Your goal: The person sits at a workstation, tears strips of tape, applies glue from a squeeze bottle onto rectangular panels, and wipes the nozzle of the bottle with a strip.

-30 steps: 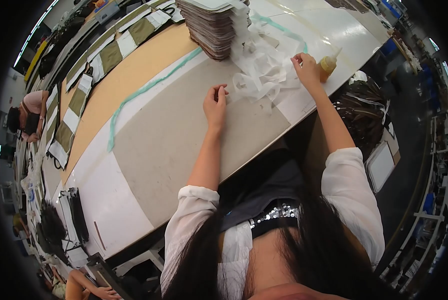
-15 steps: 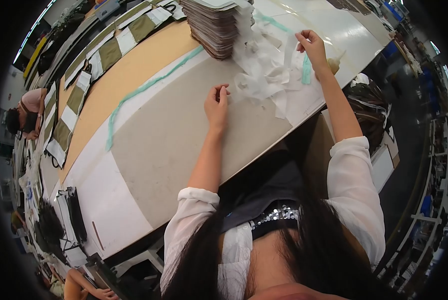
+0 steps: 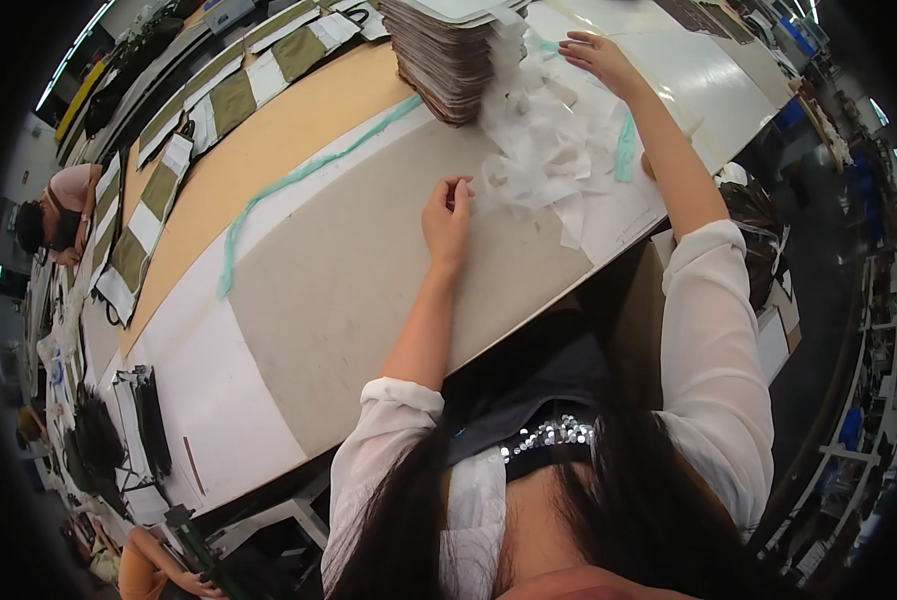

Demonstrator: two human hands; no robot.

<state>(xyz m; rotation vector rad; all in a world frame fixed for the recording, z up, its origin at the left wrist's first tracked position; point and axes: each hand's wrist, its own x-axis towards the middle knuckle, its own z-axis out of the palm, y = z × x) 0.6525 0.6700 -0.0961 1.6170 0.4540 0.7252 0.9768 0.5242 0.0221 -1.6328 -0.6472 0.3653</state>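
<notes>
My left hand (image 3: 447, 224) hovers over the grey board (image 3: 348, 270), its fingers curled; whether they hold anything is too small to tell. Farther up and to the right, my right hand (image 3: 600, 62) reaches over the loose white strips (image 3: 543, 150), fingers apart and nothing between them. A tall stack of thin sheets (image 3: 446, 65) stands left of the strips. One green strip (image 3: 624, 150) lies right of the pile, and a long green strip (image 3: 308, 170) curves along the board's far side. A yellowish bottle is mostly hidden behind my right forearm.
Olive and white fabric pieces (image 3: 233, 100) lie along the table's far side. Dark bundles (image 3: 148, 430) are at the lower left. A person (image 3: 66, 205) bends over the far left; another person's arm (image 3: 158, 560) shows at bottom left. A dark bag (image 3: 758, 230) is at the right.
My right hand has moved away from beside the bottle, up toward the far side of the white strips, and its fingers have spread. My left hand stays nearly in place over the board.
</notes>
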